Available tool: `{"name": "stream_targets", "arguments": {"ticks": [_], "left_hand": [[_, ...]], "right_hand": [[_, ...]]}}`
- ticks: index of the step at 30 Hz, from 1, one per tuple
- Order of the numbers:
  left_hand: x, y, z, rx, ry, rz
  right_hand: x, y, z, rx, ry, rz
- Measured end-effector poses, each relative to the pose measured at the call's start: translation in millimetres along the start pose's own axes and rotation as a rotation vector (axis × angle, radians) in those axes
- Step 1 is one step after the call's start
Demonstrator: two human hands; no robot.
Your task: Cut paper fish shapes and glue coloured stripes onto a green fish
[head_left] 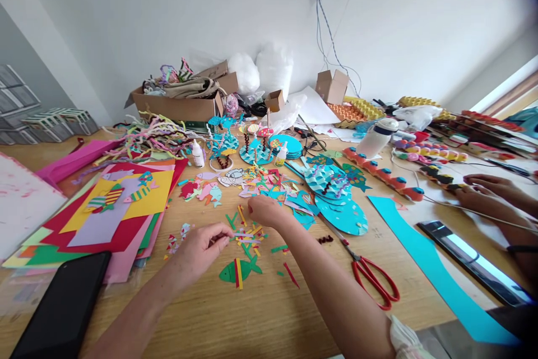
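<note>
My left hand is closed in a pinch, its fingertips at one end of a thin lavender paper strip. Just beyond it, my right hand is curled with its fingertips mostly hidden; an orange strip lies beside them. Below both hands rests a green paper fish with red and yellow strips across its body. Small cut strips in several colours are scattered between the hands. A red strip lies under my right forearm's left side.
Red-handled scissors lie right of my right forearm. Stacked coloured paper and a black phone are at left. Glue bottles, paper scraps and blue discs stand behind. Another person's hands work at right.
</note>
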State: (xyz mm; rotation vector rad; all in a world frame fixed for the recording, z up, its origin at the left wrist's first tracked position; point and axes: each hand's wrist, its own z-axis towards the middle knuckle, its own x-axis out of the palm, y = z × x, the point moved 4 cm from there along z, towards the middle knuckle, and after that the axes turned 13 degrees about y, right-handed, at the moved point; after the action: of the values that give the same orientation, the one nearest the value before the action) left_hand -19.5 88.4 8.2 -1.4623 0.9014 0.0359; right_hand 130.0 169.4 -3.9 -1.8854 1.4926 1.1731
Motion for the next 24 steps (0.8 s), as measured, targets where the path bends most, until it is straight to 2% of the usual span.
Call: {"name": "stream_targets", "arguments": {"ticks": [4,8,15,19,24], "left_hand": [[-4.1,2,12,0.018,-0.050,-0.178],[-5.6,2,35,0.013,-0.121,-0.308],[4.3,4,78,0.018,-0.167,-0.339],[6.8,6,80,0.034,-0.180,-0.410],[1.3,5,72,0.039,-0.235,-0.532]], "right_hand": [[-16,-2,-13,-0.072,-0.101,0.061],[-32,2,-28,-0.180,-0.226,0.147],[-33,10,-36,-0.276,-0.367,0.320],[-34,7,-41,-0.295,-0.436,0.457],[-28,-2,-52,-0.185,-0.554,0.645]]}}
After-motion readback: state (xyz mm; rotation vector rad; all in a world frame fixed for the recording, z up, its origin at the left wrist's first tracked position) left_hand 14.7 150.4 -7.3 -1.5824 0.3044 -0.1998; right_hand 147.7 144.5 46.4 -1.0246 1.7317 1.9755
